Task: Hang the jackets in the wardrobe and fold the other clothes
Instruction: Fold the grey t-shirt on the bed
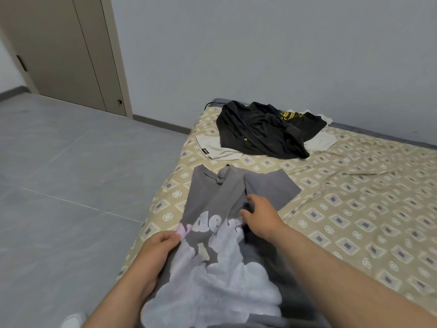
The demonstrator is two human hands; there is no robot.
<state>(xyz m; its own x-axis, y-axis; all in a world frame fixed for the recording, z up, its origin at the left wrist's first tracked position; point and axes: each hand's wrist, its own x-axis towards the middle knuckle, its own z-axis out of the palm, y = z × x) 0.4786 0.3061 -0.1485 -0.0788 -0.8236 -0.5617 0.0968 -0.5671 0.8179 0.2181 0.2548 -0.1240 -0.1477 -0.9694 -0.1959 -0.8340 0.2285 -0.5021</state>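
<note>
A grey T-shirt [212, 268] with a pale cloud print and lettering lies over the near left corner of the bed [354, 209], its collar pointing away from me. My left hand [156, 252] grips its left edge beside the pink lettering. My right hand [257, 214] pinches a bunch of the grey cloth near the middle of the chest. Farther back, a black garment [264, 133] with yellow print lies crumpled on top of a white garment [220, 150].
The bed has a beige patterned sheet and stands against a grey wall. Grey floor tiles [71, 174] spread to the left. A beige door [66, 50] stands at the far left corner. A white object [73, 320] shows at the bottom edge.
</note>
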